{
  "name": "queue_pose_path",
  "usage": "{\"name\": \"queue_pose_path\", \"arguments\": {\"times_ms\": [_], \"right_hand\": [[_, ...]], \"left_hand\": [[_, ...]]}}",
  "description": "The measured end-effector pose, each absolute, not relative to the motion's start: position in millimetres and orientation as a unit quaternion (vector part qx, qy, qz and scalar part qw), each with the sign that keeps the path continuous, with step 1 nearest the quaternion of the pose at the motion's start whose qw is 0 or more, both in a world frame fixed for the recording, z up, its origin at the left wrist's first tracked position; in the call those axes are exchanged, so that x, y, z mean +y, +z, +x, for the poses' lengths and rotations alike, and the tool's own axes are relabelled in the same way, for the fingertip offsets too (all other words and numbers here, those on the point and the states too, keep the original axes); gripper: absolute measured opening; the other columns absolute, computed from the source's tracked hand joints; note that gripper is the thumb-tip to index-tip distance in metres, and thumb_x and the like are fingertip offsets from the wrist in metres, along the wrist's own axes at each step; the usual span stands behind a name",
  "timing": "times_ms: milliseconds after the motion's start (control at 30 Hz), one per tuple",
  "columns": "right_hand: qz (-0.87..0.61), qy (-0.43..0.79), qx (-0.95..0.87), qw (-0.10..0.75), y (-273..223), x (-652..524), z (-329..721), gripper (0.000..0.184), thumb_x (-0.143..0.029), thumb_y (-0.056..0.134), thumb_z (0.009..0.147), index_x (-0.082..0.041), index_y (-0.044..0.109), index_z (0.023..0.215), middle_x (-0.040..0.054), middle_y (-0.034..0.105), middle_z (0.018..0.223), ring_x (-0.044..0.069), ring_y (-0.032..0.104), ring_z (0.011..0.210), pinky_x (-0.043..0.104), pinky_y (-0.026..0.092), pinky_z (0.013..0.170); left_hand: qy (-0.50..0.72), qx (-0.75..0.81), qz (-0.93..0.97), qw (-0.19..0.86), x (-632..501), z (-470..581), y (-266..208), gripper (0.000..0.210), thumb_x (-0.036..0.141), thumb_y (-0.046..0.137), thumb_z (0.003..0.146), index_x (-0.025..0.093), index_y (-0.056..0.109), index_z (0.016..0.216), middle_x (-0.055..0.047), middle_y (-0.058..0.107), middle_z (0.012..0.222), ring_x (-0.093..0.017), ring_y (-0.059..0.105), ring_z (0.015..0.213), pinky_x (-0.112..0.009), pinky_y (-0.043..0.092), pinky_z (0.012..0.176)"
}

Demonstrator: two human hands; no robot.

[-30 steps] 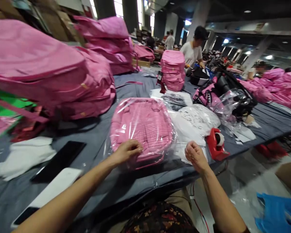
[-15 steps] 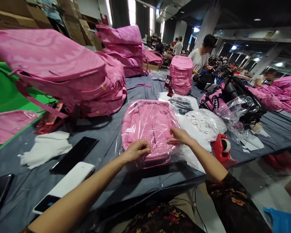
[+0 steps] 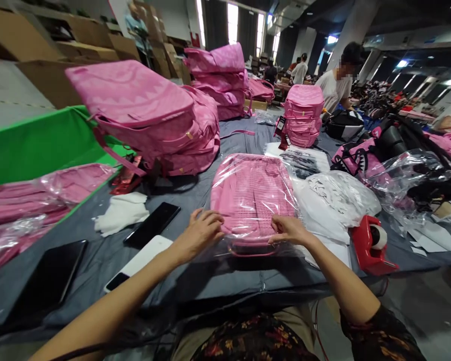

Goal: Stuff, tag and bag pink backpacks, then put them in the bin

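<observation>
One pink backpack (image 3: 252, 193) in a clear plastic bag (image 3: 256, 213), lying on the table (image 3: 195, 186), red tape dispenser (image 3: 364, 245) off to the right. Left hand (image 3: 203, 230) is at its near left corner, right hand (image 3: 287, 230) near right; fingers curled, but can't tell if either grip's clamped on plastic.

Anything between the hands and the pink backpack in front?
Only the clear plastic bag over the pink backpack; nothing else visible blocks the left hand or right hand.

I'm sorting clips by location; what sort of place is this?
Probably a bag factory's packing area: stacked pink backpacks, a plastic-wrapped pink backpack and a red tape dispenser share one table.
</observation>
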State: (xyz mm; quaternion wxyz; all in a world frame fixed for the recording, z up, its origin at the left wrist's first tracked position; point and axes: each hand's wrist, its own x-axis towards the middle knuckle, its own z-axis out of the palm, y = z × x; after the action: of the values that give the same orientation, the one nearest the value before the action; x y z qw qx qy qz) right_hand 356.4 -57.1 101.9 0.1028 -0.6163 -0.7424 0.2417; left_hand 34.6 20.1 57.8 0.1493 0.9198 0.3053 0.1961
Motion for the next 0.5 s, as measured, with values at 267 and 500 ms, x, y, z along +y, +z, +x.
{"name": "queue_pose_path", "arguments": {"times_ms": [267,500], "right_hand": [[-0.646,0.127,-0.65,0.379,107.0,-122.8,388.9,0.05,-0.073,0.057,0.084,-0.023,0.062,0.085,0.0062,0.068,0.084,0.022,0.061,0.079,0.033,0.047,0.074],[-0.89,-0.204,-0.304,0.272,95.1,-273.1,561.9,0.053,-0.08,0.043,0.072,-0.03,0.058,0.06,0.0175,0.061,0.061,0.026,0.049,0.047,0.045,0.035,0.049]], "left_hand": [[0.143,0.36,0.882,0.268,33.3,31.6,62.1,0.025,0.042,0.052,0.097,0.021,0.064,0.091,-0.006,0.069,0.119,-0.027,0.055,0.118,-0.048,0.028,0.106],[0.143,0.314,0.904,0.253,37.6,29.5,62.9,0.032,0.048,0.047,0.099,0.022,0.063,0.092,-0.005,0.07,0.114,-0.024,0.058,0.112,-0.045,0.029,0.103]]}}
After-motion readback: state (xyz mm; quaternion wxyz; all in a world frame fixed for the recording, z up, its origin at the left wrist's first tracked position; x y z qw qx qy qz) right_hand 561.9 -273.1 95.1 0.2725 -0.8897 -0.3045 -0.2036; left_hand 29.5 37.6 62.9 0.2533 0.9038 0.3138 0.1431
